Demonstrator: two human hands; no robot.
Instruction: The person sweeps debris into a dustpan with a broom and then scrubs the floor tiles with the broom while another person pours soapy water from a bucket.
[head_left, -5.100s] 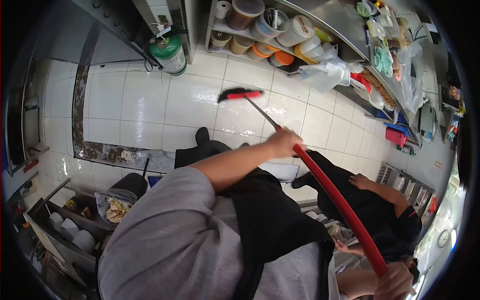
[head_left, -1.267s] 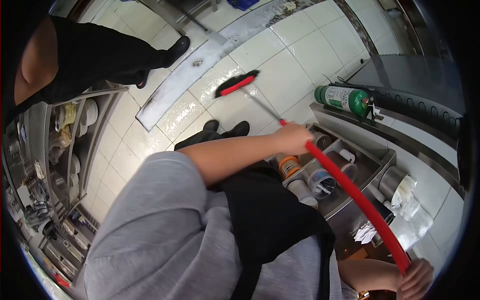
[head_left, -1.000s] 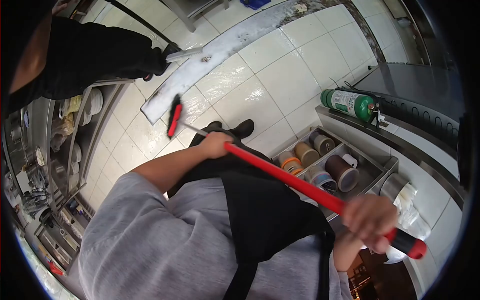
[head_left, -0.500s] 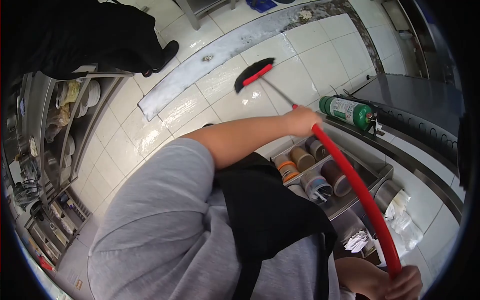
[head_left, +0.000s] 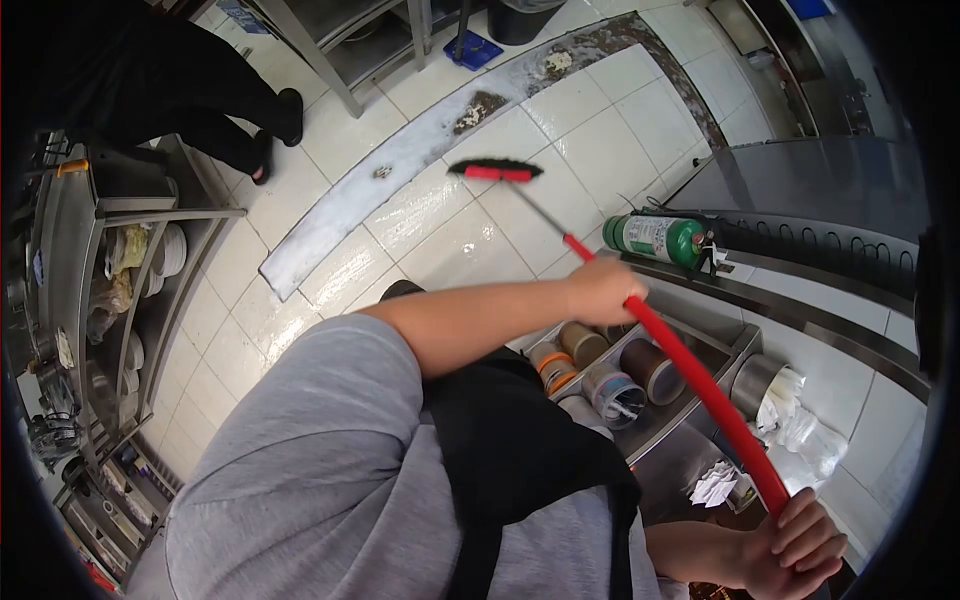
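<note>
- Wrapped left hand around long red tubular handle, probably to steer red, black-bristled broom head beyond.
- Clasped right hand farther up, probably for leverage.

1. White light brightens the tiled floor, with wet-looking glare flaring in patches at centre and left.
2. Far left, a co-worker's black clothing sinks into near-black shadow.
3. Slight blur softens the bristles of the broom head at centre.
4. At right, a green cylinder shows fairly sharp, its label pale and bright.
5. Wide-lens distortion bows the steel rack at left; black vignetting rings the corners.
</note>
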